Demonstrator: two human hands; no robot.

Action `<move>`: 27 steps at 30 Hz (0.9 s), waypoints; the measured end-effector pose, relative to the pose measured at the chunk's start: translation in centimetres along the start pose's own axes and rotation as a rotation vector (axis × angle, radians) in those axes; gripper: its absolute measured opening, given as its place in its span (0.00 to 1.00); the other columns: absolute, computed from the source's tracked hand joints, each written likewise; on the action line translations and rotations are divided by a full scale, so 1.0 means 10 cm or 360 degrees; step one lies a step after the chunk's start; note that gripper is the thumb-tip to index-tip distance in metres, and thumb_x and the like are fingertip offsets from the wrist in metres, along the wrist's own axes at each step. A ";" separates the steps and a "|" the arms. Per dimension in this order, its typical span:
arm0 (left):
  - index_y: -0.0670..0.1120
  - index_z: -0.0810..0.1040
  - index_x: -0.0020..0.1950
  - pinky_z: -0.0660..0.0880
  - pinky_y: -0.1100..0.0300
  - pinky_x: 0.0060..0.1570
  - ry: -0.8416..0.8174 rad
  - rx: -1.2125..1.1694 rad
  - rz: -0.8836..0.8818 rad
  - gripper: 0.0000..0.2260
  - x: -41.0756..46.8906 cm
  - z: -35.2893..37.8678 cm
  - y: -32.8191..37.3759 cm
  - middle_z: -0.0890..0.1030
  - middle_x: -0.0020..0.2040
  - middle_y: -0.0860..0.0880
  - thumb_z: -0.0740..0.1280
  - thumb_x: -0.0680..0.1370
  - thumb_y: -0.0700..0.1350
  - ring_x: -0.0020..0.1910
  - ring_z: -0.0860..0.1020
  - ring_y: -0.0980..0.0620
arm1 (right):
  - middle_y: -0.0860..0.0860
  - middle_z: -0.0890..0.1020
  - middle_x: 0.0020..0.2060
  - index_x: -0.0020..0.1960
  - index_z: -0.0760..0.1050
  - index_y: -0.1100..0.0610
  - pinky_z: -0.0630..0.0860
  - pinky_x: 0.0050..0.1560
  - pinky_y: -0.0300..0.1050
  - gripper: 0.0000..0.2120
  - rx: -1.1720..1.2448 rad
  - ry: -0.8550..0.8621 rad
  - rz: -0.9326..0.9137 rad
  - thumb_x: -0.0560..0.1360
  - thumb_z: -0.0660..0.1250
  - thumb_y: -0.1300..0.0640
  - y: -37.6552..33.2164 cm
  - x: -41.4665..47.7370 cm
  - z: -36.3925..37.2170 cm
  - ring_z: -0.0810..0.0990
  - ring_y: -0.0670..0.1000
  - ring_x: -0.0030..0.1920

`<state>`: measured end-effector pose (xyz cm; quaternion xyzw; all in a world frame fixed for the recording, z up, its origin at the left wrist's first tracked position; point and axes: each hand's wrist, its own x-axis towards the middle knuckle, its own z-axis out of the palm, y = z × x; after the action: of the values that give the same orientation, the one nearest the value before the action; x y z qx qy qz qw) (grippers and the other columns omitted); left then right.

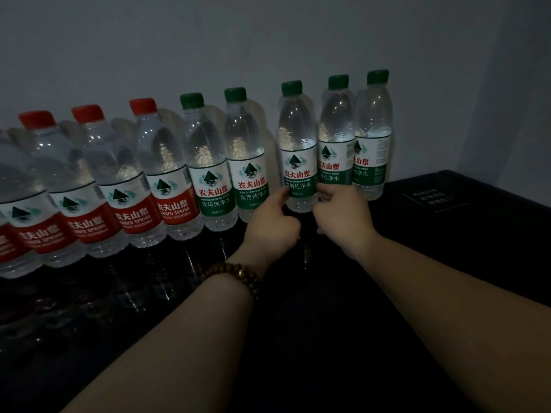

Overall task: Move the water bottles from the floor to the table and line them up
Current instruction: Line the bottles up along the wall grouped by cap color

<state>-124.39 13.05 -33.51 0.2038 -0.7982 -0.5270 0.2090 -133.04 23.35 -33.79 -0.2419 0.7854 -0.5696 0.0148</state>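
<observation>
The held bottle (pixel 298 138) is looking full, so by my judgement it is going to feel fairly heavy for its size. Its thin clear plastic is likely to give under a hard squeeze and be a little slick. The ribbed lower body, just under the label (pixel 299 171), is probably offering the firmest hold, and that is where both hands are meeting it.

The left hand (pixel 272 225) is coming in from seven o'clock of the bottle, fingers curled, its thumb (pixel 283 194) pressing on the label's lower edge. The right hand (pixel 343 217) is closing in from five o'clock, its curled fingers (pixel 328 194) lying against the bottle's right side. In this dim light the fingertips behind the bottle are not showing.

The bottle is standing upright on the dark table (pixel 313 323), at twelve o'clock from the hands and close to the wall (pixel 268 40). It is wearing a green cap (pixel 292 87) and a white-and-green label with red characters.

It is sitting in a row running from nine o'clock towards two o'clock: red-capped bottles (pixel 155 162) first, then green-capped bottles (pixel 338 129). A small gap is showing on its nine o'clock side, while its three o'clock neighbour is almost touching it.

A bracelet (pixel 235 274) is circling the left wrist, and a dark box (pixel 465 204) is sitting at three o'clock.
</observation>
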 end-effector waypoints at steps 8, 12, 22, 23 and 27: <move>0.51 0.70 0.75 0.83 0.46 0.50 0.0148 0.0031 0.0005 0.33 -0.03 -0.01 0.01 0.78 0.69 0.54 0.63 0.70 0.34 0.51 0.84 0.44 | 0.47 0.84 0.61 0.70 0.77 0.52 0.84 0.54 0.60 0.33 0.0042 0.0026 0.0076 0.64 0.61 0.55 0.04 0.06 0.01 0.84 0.55 0.54; 0.54 0.67 0.79 0.81 0.46 0.57 0.0045 0.0152 0.0050 0.38 -0.08 -0.01 0.06 0.74 0.73 0.55 0.64 0.69 0.35 0.57 0.82 0.48 | 0.47 0.81 0.66 0.74 0.73 0.51 0.82 0.56 0.61 0.37 -0.0002 -0.0056 0.0044 0.64 0.60 0.55 0.05 0.07 0.02 0.84 0.57 0.55; 0.54 0.69 0.77 0.81 0.51 0.57 0.0115 0.0162 0.0070 0.36 -0.07 0.00 0.04 0.80 0.63 0.57 0.64 0.69 0.38 0.52 0.80 0.57 | 0.47 0.82 0.64 0.71 0.76 0.51 0.80 0.62 0.57 0.34 0.0002 -0.0031 0.0077 0.65 0.60 0.54 0.11 0.12 0.01 0.82 0.53 0.59; 0.53 0.69 0.77 0.79 0.51 0.60 0.0118 0.0156 0.0057 0.36 -0.06 0.00 0.04 0.79 0.66 0.55 0.65 0.69 0.36 0.57 0.79 0.57 | 0.48 0.82 0.65 0.72 0.76 0.52 0.78 0.65 0.56 0.34 -0.0023 -0.0044 0.0071 0.65 0.60 0.54 0.11 0.12 0.01 0.81 0.52 0.62; 0.50 0.70 0.77 0.78 0.47 0.63 0.0133 0.0096 0.0005 0.34 -0.06 0.00 0.04 0.75 0.74 0.51 0.65 0.71 0.33 0.67 0.77 0.50 | 0.48 0.81 0.67 0.73 0.74 0.52 0.76 0.68 0.55 0.36 -0.0063 -0.0068 0.0062 0.64 0.59 0.55 0.11 0.14 0.02 0.79 0.52 0.66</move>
<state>-123.96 13.49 -33.22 0.2304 -0.8046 -0.4934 0.2368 -134.60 22.93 -34.53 -0.2391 0.8005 -0.5482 0.0379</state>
